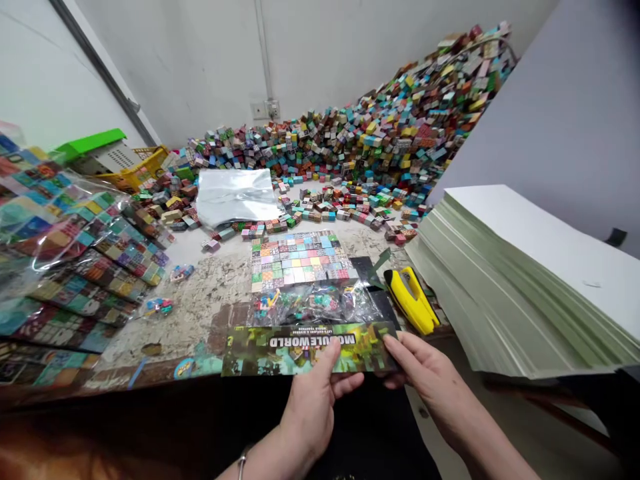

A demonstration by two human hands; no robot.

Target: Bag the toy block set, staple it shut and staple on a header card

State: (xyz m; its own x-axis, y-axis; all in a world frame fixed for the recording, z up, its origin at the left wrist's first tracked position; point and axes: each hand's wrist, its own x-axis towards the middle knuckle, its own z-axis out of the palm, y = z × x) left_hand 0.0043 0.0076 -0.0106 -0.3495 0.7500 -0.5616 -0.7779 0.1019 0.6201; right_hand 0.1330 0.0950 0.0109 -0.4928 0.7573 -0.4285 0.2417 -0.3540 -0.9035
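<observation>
My fingers pinch a long printed card (307,348) at the near edge of the table (215,293): the left hand (310,400) has its thumb pressed on the card's face near the middle, the right hand (430,373) closes thumb and fingertips on its right end. The card is green and yellow, lies flat and level across my view, and its lettering reads upside down from where I look. Just beyond it, touching its far edge, sits a clear bag (315,303) of small coloured pieces, and behind that bag a flat sheet of coloured squares (300,257) laid in rows. To the right of the bag a yellow tool (411,299) rests on a dark mat, near my right hand but apart from it. Further right a tall stack of pale green sheets (515,293) leans toward the table, its top face white. On the left, sealed packs of squares (75,267) overlap one another in a pile, with two small loose packets beside them. A shiny empty plastic sleeve (235,197) lies farther back, and behind it a great heap of little coloured cubes (380,140) climbs the white wall toward the right corner. A yellow crate (137,170) and a green lid (90,142) show at the back left.
</observation>
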